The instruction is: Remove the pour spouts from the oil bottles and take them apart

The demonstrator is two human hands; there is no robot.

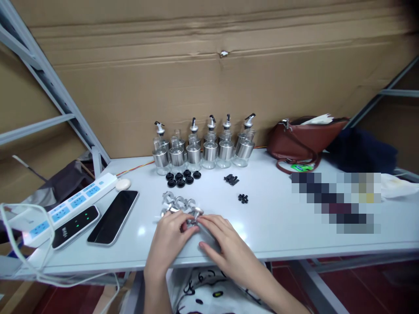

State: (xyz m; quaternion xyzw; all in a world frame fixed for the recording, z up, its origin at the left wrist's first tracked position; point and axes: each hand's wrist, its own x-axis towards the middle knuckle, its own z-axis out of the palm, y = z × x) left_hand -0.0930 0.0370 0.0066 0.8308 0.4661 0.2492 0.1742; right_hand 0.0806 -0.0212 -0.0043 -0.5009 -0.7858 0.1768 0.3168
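Observation:
Close to the table's front edge, my left hand (172, 233) is closed, its thumb and index finger pinching a silver metal pourer part (196, 212). My right hand (224, 240) reaches the same part with its fingertips, while its thumb stays apart from the fingers. More silver pourer parts (179, 201) lie just beyond my left hand, partly covered by it. Black round stoppers (180, 182) sit in two rows behind them. Small black strip-like pieces (231, 179) and tiny black parts (243, 199) form two piles to the right.
Glass oil bottles (210, 152) with steel bands stand in rows at the back, several with spouts. On the left are a phone (114, 216), a black device (76, 226) and a power strip (75, 203) with cables. A brown bag (304, 139) and dark cloth (363, 150) are at right.

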